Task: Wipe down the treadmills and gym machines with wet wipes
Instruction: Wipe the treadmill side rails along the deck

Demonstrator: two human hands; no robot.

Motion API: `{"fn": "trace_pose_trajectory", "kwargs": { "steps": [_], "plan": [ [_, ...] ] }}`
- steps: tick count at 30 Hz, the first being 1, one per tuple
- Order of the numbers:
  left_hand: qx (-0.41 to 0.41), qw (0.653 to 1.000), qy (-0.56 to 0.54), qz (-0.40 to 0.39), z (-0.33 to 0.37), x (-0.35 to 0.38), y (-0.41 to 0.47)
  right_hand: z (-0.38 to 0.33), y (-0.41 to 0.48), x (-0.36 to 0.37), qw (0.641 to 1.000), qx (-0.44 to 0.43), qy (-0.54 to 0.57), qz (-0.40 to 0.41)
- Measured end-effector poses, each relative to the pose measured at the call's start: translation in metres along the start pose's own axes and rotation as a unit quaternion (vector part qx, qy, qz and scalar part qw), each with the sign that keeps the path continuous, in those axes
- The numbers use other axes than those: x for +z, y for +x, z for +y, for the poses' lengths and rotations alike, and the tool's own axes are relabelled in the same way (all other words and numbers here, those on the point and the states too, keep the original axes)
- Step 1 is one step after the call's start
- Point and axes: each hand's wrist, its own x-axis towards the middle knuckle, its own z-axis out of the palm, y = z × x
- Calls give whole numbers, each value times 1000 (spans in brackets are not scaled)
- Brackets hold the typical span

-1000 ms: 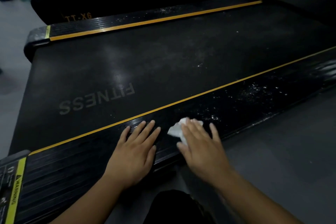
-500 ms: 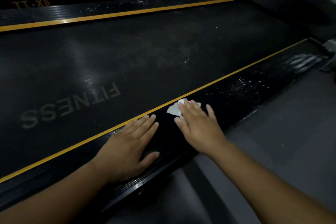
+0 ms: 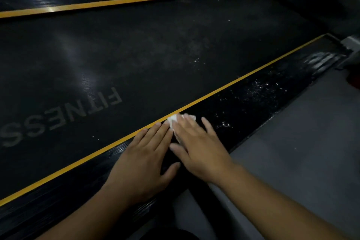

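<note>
The wet wipe (image 3: 173,121) is pressed flat under the straight, spread fingers of the right grip (image 3: 200,146). Nothing is pinched, and only a white corner is shown ahead of the fingertips, right at the yellow stripe (image 3: 243,77) on the near side rail (image 3: 272,91). The left grip (image 3: 144,160) is laid flat on the same rail just beside it, fingers straight and close together, its fingertips almost at the wipe. The risks from here: the wipe is merely pinned, not held, so it can be bunched up or left behind on the ribbed rail if pressure is eased mid-stroke. The left fingertips can also be run into. The white specks (image 3: 259,87) further along the rail may be smeared rather than lifted if so small a wipe is already loaded. The treadmill belt (image 3: 136,54) beyond the stripe could be skipped. Against the earlier frames, the gap between the two grips is closed, the wipe is carried from mid-rail up to the stripe, and the view is swung further along the rail.
</note>
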Motion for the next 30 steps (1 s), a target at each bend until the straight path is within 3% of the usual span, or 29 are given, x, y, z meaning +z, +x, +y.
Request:
{"fn": "trace_pose_trajectory", "kwargs": {
  "steps": [3,7,12,16,19,23,26,30],
  "plan": [
    [-2,1000,17,6,0,1,-1,30,-22,1,999,-23,-27,6],
    [-15,999,32,4,3,1,-2,52,18,-12,999,10,-27,25],
    [-16,998,58,-11,1,-4,-10,50,-26,-4,991,-127,-28,-3],
    [-22,996,78,-41,5,-12,-14,91,-9,-19,995,-87,-57,-1],
    [-83,992,85,-44,26,-11,-9,69,16,-17,996,-83,-32,26],
    [-167,979,64,-97,48,-17,-1,62,-33,-7,979,-202,0,-7],
    [-242,967,33,-77,69,-16,8,96,-22,-20,985,-173,-15,-10],
    [-319,947,-6,-26,99,0,27,90,25,-27,990,-142,-12,0]
  ]
}}
